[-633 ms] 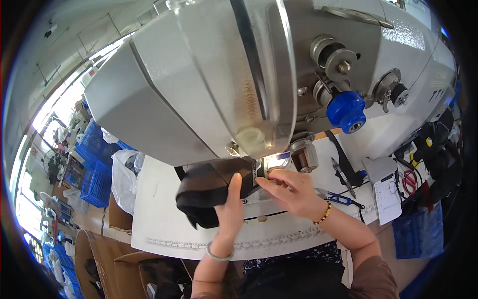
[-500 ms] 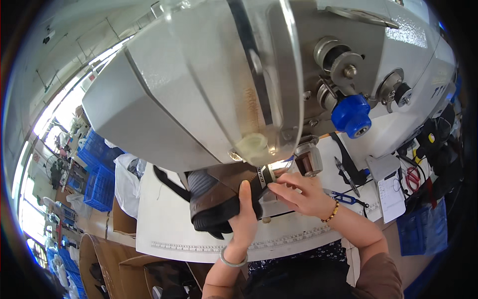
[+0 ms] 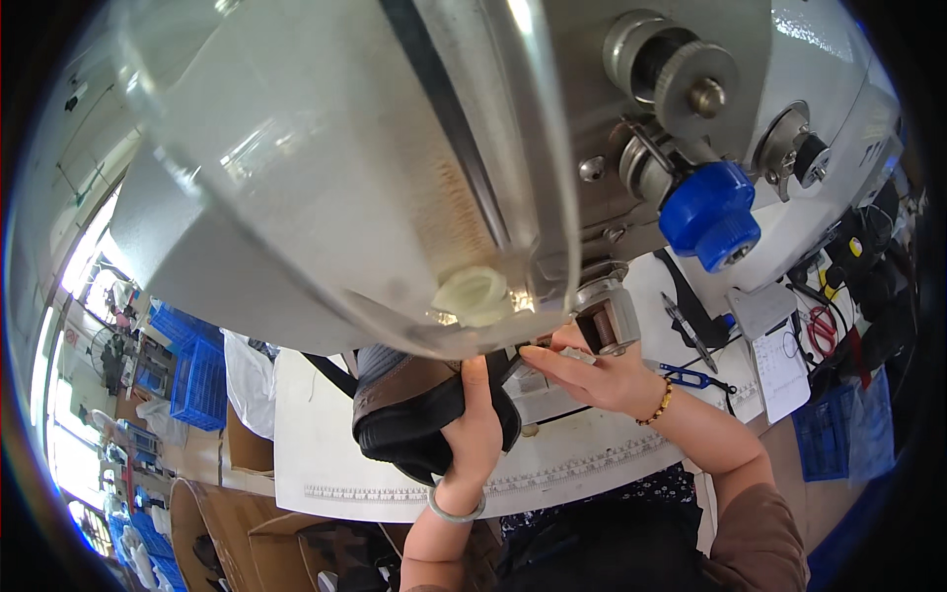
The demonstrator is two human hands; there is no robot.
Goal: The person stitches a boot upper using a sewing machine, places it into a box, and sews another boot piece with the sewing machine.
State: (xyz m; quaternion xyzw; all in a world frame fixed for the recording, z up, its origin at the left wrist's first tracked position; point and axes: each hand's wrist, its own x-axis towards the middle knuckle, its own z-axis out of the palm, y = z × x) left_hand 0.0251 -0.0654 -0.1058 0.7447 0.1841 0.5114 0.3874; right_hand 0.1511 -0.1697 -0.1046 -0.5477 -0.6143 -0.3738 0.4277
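Observation:
A brown and black sewn piece (image 3: pixel 395 380), with a grey ribbed panel and a thick padded black edge, sits partly under the head of a sewing machine (image 3: pixel 326 178). My left hand (image 3: pixel 472 429) grips its near side, thumb on top and the other fingers underneath. On the piece's right side, the fingertips of my right hand (image 3: pixel 602 380) close at a narrow dark strip by the machine. The clear shield and a thread bobbin (image 3: pixel 602 326) cover some of these fingers. The needle area is hidden behind the shield.
A blue adjusting knob (image 3: pixel 705 217) juts from the machine. On the white table (image 3: pixel 316 444), with a ruler along its front edge, lie a pen (image 3: pixel 689 331), blue thread snips (image 3: pixel 695 378) and a notepad (image 3: pixel 779 380). Cardboard boxes (image 3: pixel 212 513) stand at lower left.
My view has moved closer to the machine, which fills more of the picture. The shield hides more of the piece and its label. Both hands stay at the piece.

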